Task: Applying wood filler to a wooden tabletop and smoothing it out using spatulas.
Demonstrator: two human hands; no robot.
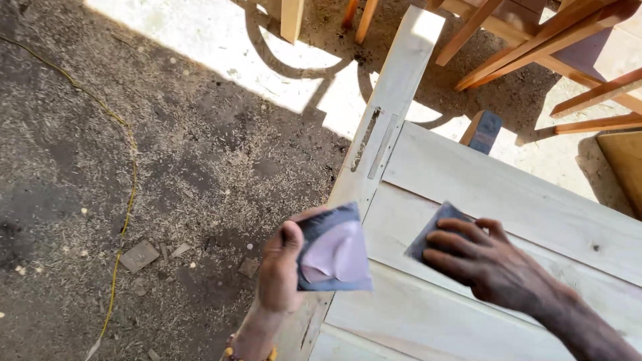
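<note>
The left hand (279, 267) is closed on a folded sheet of sandpaper (333, 251), thumb on its dark edge, and holds it up above the edge of a pale wooden door panel (508, 200). The right hand (491, 264) lies flat with fingers spread, pressing a second sandpaper piece (431, 230) onto the panel surface. The two hands are near each other but apart. Sawdust covers the floor (200, 147), where a yellow cord (124, 220) runs. Reddish wooden frames (535, 40) stand behind the panel.
</note>
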